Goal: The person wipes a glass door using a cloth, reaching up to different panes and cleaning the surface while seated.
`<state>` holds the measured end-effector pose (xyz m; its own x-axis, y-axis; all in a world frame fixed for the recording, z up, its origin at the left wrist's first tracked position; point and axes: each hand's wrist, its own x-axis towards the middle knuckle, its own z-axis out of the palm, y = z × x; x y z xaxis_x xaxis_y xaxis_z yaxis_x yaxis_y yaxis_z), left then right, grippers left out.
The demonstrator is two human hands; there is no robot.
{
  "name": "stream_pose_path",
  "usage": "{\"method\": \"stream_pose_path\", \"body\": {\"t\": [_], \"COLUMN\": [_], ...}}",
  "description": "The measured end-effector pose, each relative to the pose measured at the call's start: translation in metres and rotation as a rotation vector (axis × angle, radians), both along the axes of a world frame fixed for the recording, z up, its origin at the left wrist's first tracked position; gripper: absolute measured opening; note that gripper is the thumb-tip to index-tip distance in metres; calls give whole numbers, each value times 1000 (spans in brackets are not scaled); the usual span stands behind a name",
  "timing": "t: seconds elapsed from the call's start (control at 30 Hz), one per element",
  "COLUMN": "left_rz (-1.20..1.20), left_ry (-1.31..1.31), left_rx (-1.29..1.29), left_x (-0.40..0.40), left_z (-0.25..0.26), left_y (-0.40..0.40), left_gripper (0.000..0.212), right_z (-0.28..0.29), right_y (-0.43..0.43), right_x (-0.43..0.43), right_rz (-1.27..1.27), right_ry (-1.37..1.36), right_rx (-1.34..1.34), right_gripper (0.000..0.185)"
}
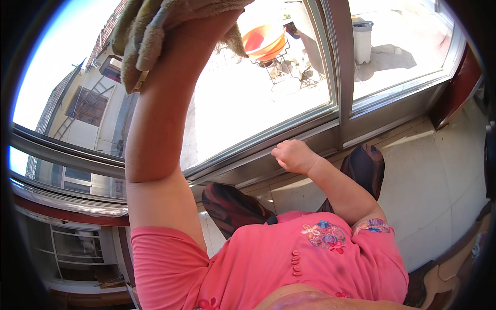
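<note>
My left arm reaches up in front of a large glass window (217, 116). A cream terry cloth (155, 35) with folded, soiled edges hangs around the wrist and forearm at the top of the view. My left hand is hidden by the cloth and the picture's upper edge, so its fingers do not show; the cloth appears held in it. Low by the window's metal bottom frame (263, 145) is my right hand (295, 156), its fingers curled into a loose fist. Nothing shows in that fist.
A metal upright (340, 77) divides the panes. Beyond the glass are orange basins (265, 40) on a wire stand, a pale bin (362, 42) and a ladder (87, 99) against a building. My knees (234, 205) are close to the low sill above the tiled floor (418, 178).
</note>
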<state>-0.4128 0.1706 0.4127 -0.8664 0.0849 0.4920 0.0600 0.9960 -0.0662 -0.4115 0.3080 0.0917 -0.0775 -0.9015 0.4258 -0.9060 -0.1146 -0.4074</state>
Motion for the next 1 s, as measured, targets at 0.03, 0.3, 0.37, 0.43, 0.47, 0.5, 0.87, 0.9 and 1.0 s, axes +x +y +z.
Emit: {"method": "stream_pose_path", "body": {"t": [0.03, 0.3, 0.37, 0.43, 0.47, 0.5, 0.87, 0.9, 1.0], "left_rz": [-53, -197, -172, -104, -73, -43, -323, -346, -430], "left_ry": [-11, -253, -217, -152, -118, -84, -365, -381, -376], "left_rx": [118, 348, 229, 68, 8, -28, 1095, 1173, 1389], "left_x": [-5, 11, 6, 3, 2, 1, 6, 7, 4], "left_z": [-12, -38, -24, -3, 7, 14, -49, -48, -38], "left_y": [8, 25, 12, -4, -10, -13, 23, 20, 5], "left_gripper": [37, 37, 37, 37, 37, 37, 38, 38, 38], "right_z": [-3, -3, -3, -1, 1, 4, 0, 0, 1], "right_y": [1, -3, -2, -4, -4, -4, -3, -3, -3], "right_x": [-1, 0, -2, 1, 3, 3, 1, 1, 2], "right_rz": [1, 21, 18, 18, 22, 21, 12, 9, 8], "right_ry": [10, -5, -3, -5, -7, -3, 15, 4, -3], "right_rx": [28, 19, 31, 40, 39, 50, 68, 75, 79], "right_gripper": [9, 10, 10, 11, 11, 11, 12, 12, 13]}}
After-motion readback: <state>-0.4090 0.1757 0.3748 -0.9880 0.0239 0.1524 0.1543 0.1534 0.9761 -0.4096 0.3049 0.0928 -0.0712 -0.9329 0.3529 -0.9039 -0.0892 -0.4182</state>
